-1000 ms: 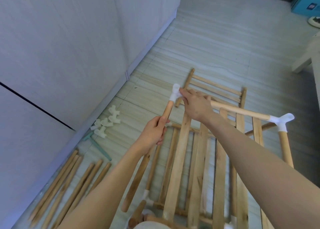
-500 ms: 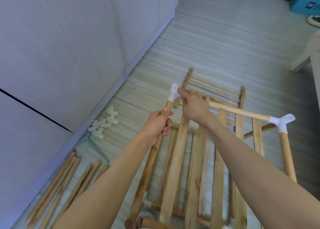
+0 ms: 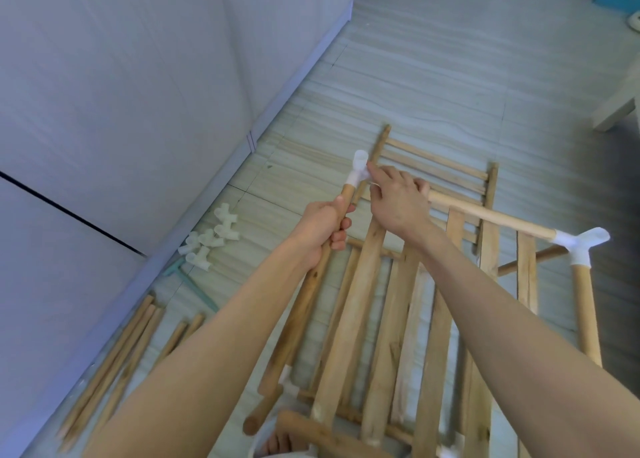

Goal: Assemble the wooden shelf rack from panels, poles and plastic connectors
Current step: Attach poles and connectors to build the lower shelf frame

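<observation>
head view: centre frame, the left hand [image 3: 320, 225] wraps its fingers round a round pale wooden pole [image 3: 298, 305], just below the white plastic corner connector [image 3: 358, 171] capping its top. the right hand [image 3: 398, 199] pinches that connector and covers the end of the horizontal wooden pole [image 3: 491, 217] running to a second white connector [image 3: 580, 244] at right. the slatted wooden shelf panel [image 3: 381, 319] lies flat beneath. the poles look stiff and light; the plastic looks slick, so gripping the wood near the joint seems best. spare white connectors [image 3: 209, 238] sit left by the wall.
</observation>
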`<control>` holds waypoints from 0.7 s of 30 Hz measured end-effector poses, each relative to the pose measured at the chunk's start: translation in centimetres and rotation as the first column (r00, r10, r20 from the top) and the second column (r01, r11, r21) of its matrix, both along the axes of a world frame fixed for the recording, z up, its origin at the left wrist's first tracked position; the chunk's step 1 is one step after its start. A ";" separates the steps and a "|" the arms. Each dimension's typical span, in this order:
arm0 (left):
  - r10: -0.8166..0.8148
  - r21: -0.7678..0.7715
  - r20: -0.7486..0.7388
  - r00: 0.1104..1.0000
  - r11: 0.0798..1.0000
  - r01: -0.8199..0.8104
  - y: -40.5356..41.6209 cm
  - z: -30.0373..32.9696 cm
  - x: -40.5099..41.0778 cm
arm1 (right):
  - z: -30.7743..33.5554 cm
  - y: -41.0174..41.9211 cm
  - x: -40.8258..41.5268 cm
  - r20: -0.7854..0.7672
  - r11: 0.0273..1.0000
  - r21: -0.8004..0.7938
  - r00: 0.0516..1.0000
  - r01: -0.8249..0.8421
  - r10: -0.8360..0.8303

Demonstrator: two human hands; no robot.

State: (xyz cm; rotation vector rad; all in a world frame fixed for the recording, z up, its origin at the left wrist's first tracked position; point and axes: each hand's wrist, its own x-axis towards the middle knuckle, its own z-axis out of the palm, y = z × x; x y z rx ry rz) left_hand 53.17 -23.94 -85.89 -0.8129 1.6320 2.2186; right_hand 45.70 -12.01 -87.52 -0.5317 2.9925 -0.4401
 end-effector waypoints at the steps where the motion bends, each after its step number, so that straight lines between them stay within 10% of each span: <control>1: -0.004 -0.031 -0.013 1.000 1.000 0.004 0.1 0.0 -0.3 | 0.1 0.3 0.1 0.010 1.000 0.027 1.000 -0.012 0.012; 12: -0.084 0.055 -0.077 0.994 0.995 0.088 -3.0 -1.3 0.9 | -0.8 1.0 5.1 0.048 0.975 0.203 0.995 -0.094 0.086; 17: -0.121 -0.313 0.105 0.987 0.938 0.148 -8.2 -6.7 4.2 | -0.6 0.1 5.3 0.035 0.966 0.223 0.992 -0.129 0.124; 21: 0.033 -0.764 0.310 0.950 0.604 0.228 -13.1 -13.0 6.1 | -1.0 -1.4 5.7 0.090 0.977 0.174 0.990 -0.127 0.113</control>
